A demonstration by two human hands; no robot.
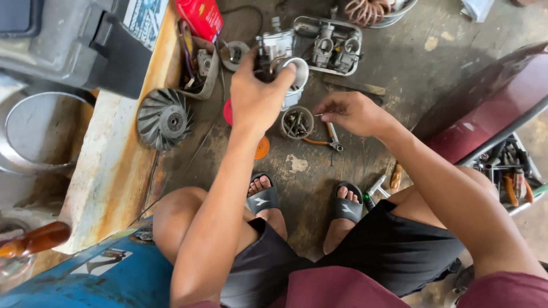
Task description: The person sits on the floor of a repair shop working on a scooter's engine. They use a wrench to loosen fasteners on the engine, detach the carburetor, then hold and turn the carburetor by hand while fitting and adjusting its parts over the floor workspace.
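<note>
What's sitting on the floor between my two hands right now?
In the head view, a small round tin of screws sits between the left hand, gripping the carburetor, and the right hand.

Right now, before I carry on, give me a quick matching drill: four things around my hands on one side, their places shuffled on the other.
Things:
1. carburettor
2. small tin of screws
3. finned fan wheel
4. pliers

Places:
A. on the ledge at the left
B. gripped in the left hand
C. on the floor under the right hand
D. on the floor between the two hands

Pairs: 1-B, 2-D, 3-A, 4-C
</note>
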